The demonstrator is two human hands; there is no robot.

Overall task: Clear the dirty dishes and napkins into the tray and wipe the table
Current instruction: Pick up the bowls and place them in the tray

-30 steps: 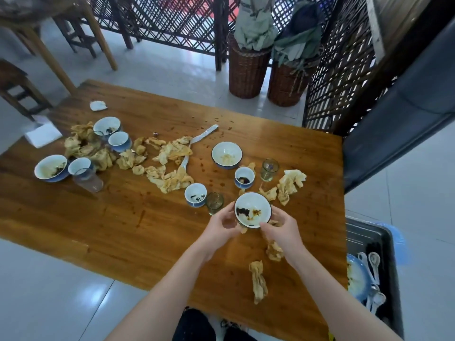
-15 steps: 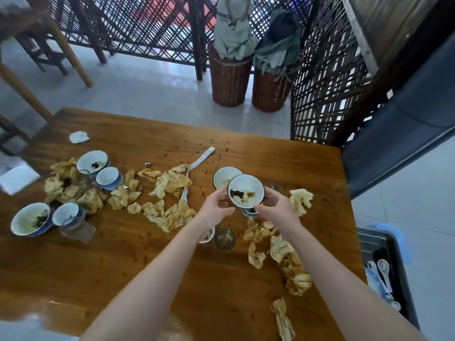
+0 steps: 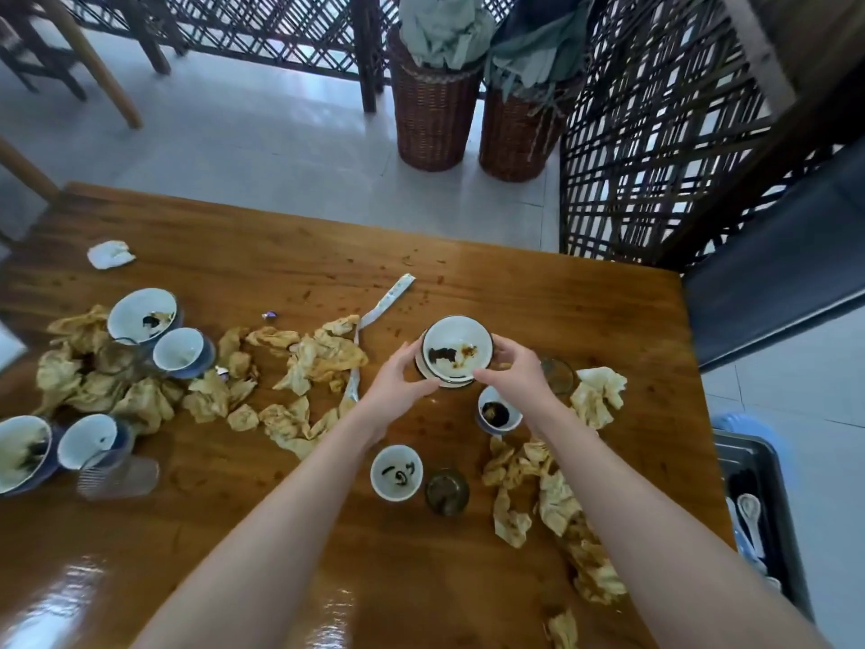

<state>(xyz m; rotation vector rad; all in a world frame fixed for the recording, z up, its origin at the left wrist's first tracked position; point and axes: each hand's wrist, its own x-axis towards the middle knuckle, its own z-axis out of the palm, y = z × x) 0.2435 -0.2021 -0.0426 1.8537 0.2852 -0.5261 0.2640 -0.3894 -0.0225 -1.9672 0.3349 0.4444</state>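
Note:
My left hand (image 3: 398, 384) and my right hand (image 3: 512, 374) grip a dirty white bowl (image 3: 456, 348) from both sides; it sits nested on a second bowl (image 3: 423, 371) on the wooden table (image 3: 515, 283). Nearer me stand a small cup with dark dregs (image 3: 500, 410), a second small cup (image 3: 396, 472) and a glass (image 3: 447, 490). Another glass (image 3: 557, 374) stands behind my right hand. Crumpled yellowish napkins (image 3: 323, 356) lie mid-table, with more napkins (image 3: 557, 498) on the right. The dark tray (image 3: 760, 466) sits beyond the table's right edge, holding white spoons (image 3: 749, 508).
At the left stand several more dirty bowls and cups (image 3: 140, 316) among napkins, plus a tipped clear plastic cup (image 3: 117, 475). A white paper wad (image 3: 110, 254) and a chopstick wrapper (image 3: 386, 302) lie farther back. Two wicker baskets (image 3: 433, 114) and a lattice screen (image 3: 655, 133) stand beyond the table.
Both hands carried the dirty bowl away from me across the table and set it onto the other bowl. The view tilted forward, so the table's contents slid lower in frame.

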